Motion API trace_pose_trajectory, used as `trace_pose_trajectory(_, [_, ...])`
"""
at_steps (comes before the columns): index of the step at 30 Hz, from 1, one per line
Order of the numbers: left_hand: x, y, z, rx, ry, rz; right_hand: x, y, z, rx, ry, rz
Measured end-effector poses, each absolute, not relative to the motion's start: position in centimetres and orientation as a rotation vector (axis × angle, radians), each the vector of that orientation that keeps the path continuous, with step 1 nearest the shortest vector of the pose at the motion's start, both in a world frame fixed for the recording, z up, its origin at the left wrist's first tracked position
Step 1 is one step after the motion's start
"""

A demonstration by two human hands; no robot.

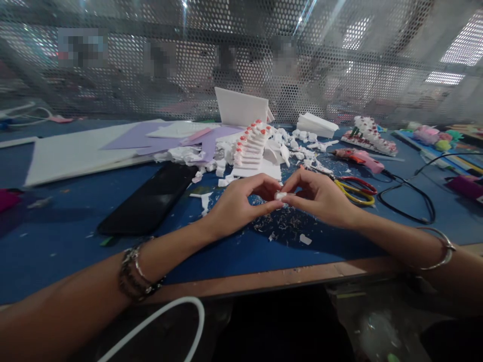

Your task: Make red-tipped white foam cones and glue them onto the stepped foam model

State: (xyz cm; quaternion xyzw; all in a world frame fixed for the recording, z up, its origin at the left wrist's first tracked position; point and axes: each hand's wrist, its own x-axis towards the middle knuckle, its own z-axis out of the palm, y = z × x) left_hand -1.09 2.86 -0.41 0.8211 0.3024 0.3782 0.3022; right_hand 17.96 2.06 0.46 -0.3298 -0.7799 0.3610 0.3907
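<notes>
Between the fingertips of both hands is a small white piece, possibly foam; its exact shape is partly hidden. My left hand pinches it from the left, and my right hand pinches it from the right. Both hands hover over the blue table near its front edge. Just behind them stands a small white staircase model with red bits along its top. Scissors with red and yellow handles lie beside my right hand, their blades partly hidden. White scraps lie near my left hand.
A black phone lies left of the hands. Behind it are white and purple sheets. A pink glue gun with a black cord rests at right, before another decorated white model. A perforated metal screen closes off the back.
</notes>
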Motion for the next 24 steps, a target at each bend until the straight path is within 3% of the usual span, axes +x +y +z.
trace_pose_trajectory(24, [-0.9,3.2,-0.7,1.895,0.817,1.02,18.8,2.6,1.4,-0.869,-2.234,0.415])
